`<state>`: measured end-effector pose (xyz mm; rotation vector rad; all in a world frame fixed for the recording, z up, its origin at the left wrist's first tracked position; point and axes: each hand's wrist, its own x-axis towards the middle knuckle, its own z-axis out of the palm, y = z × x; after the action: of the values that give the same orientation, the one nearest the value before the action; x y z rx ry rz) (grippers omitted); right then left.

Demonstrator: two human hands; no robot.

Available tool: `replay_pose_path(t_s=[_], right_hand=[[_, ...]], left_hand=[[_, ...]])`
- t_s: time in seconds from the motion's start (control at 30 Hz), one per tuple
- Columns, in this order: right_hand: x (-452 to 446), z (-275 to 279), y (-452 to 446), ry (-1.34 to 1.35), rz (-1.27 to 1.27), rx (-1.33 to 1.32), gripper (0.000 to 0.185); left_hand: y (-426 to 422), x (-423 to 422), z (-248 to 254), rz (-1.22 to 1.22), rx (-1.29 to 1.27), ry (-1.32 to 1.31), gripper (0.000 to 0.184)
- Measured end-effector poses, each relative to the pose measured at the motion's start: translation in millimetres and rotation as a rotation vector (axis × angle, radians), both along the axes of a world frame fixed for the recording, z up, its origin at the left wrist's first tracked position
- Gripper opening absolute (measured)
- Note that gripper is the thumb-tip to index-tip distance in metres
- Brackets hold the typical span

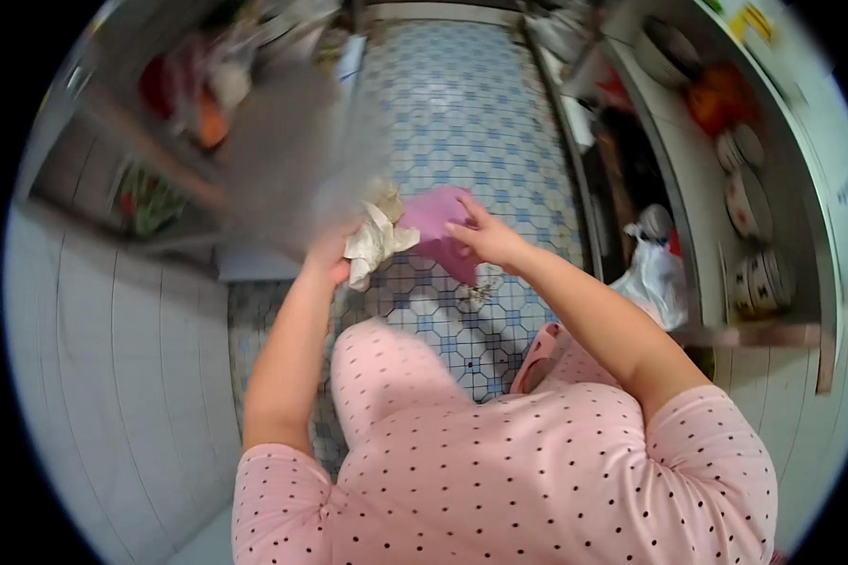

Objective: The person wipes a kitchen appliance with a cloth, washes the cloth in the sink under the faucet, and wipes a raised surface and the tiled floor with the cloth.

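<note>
My left hand [328, 254] is closed on a crumpled off-white cloth or paper [375, 247], whose folds hang out past the fingers. Against its right side is a purple sheet [433, 221] that looks like a thin plastic bag. My right hand [485, 235] grips the bag's right edge, with thumb and fingers at its rim. Both hands are low, in front of my bent knees and above the tiled floor [452, 104]. Small pale and dark debris [481, 287] shows on the tiles just below the bag.
On the right, shelves hold several bowls [749, 202], an orange bag [721, 99] and a clear plastic bag [652, 282]. A blurred grey patch [283, 151] covers part of the left shelving. A pink slipper [539, 358] is by my right knee.
</note>
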<state>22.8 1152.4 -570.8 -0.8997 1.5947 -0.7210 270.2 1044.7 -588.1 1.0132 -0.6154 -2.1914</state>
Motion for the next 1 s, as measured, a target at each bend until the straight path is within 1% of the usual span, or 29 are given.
replay_pose_path(t_s=[0.03, 0.07, 0.13, 0.17, 0.23, 0.27, 0.3, 0.33, 0.37, 0.4, 0.43, 0.47, 0.53, 0.57, 0.67, 0.7, 0.73, 0.8, 0.83, 0.87, 0.9, 0.93, 1.0], right_hand=[[-7.0, 2.4, 2.5, -0.147, -0.125, 0.030, 0.077], [-18.6, 5.9, 4.6, -0.331, -0.187, -0.022, 0.082], [-43.7, 13.2, 10.1, -0.702, -0.284, -0.154, 0.091], [-51.1, 16.1, 13.4, -0.779, -0.360, -0.188, 0.095], [-60.5, 19.7, 19.6, -0.932, -0.497, -0.246, 0.101], [-65.0, 20.8, 25.4, -0.921, -0.541, -0.265, 0.102], [-67.6, 22.2, 28.3, -0.906, -0.579, -0.282, 0.103], [-70.8, 23.2, 30.5, -0.893, -0.609, -0.295, 0.103], [-76.6, 18.0, 32.5, -0.884, -0.613, -0.346, 0.108], [-79.6, 18.6, 34.3, -0.858, -0.600, -0.361, 0.106], [-81.4, 20.1, 37.6, -0.833, -0.588, -0.372, 0.104], [-81.9, 20.9, 41.9, -0.808, -0.578, -0.381, 0.103], [-79.6, 27.7, 52.9, -0.740, -0.543, -0.320, 0.088], [-79.7, 30.2, 57.5, -0.705, -0.527, -0.293, 0.082], [-83.4, 22.5, 58.5, -0.680, -0.475, -0.328, 0.051], [-77.9, 25.4, 60.0, -0.645, -0.621, -0.417, 0.029], [-80.6, 29.9, 64.6, -0.577, -0.680, -0.490, 0.029], [-94.6, 44.5, 87.3, -0.414, -0.827, -0.634, 0.030], [-102.9, 64.6, 110.3, -0.261, -0.847, -0.665, 0.026], [-110.7, 72.8, 132.8, -0.140, -0.902, -0.719, 0.022], [-111.5, 92.3, 164.0, 0.083, -0.922, -0.826, 0.021], [-113.0, 105.3, 187.7, 0.098, -0.912, -0.946, 0.016], [-114.9, 136.1, 256.0, 0.228, -0.927, -0.986, 0.011]], left_hand=[[-6.3, -15.7, 3.8, -0.070, -0.027, 0.042, 0.043], [-9.9, -32.4, 7.9, -0.138, -0.055, 0.086, 0.043], [0.9, -70.5, 32.8, -0.249, -0.063, 0.135, 0.043], [7.1, -84.7, 43.7, -0.298, -0.067, 0.155, 0.043], [15.2, -105.3, 39.2, -0.460, 0.025, 0.346, 0.044], [20.5, -110.9, 37.6, -0.532, 0.077, 0.436, 0.045], [34.9, -118.1, 50.9, -0.486, -0.037, 0.256, 0.042], [41.9, -125.8, 51.6, -0.500, -0.026, 0.222, 0.042], [47.3, -130.8, 45.3, -0.505, -0.012, 0.191, 0.043], [49.9, -133.5, 35.2, -0.507, 0.003, 0.161, 0.043], [50.5, -134.2, 23.9, -0.558, 0.037, 0.202, 0.044], [51.5, -132.2, 14.2, -0.589, 0.028, 0.167, 0.046], [59.5, -134.2, 16.5, -0.657, 0.008, 0.098, 0.050], [63.5, -134.8, 19.8, -0.627, -0.032, 0.086, 0.053], [81.1, -141.8, 48.0, -0.554, -0.158, 0.064, 0.061], [60.2, -134.0, 33.0, -0.626, -0.037, 0.001, 0.063], [55.7, -132.3, 42.6, -0.656, -0.112, -0.021, 0.059], [34.8, -126.7, 35.9, -0.636, -0.262, -0.128, 0.054], [38.9, -131.8, 48.8, -0.613, -0.274, -0.160, 0.052], [46.1, -139.7, 62.1, -0.614, -0.282, -0.183, 0.051], [38.2, -143.6, 56.1, -0.636, -0.186, -0.060, 0.050], [35.0, -153.4, 51.1, -0.651, -0.080, 0.048, 0.050], [65.2, -189.5, 80.4, -0.471, -0.040, -0.067, 0.049]])
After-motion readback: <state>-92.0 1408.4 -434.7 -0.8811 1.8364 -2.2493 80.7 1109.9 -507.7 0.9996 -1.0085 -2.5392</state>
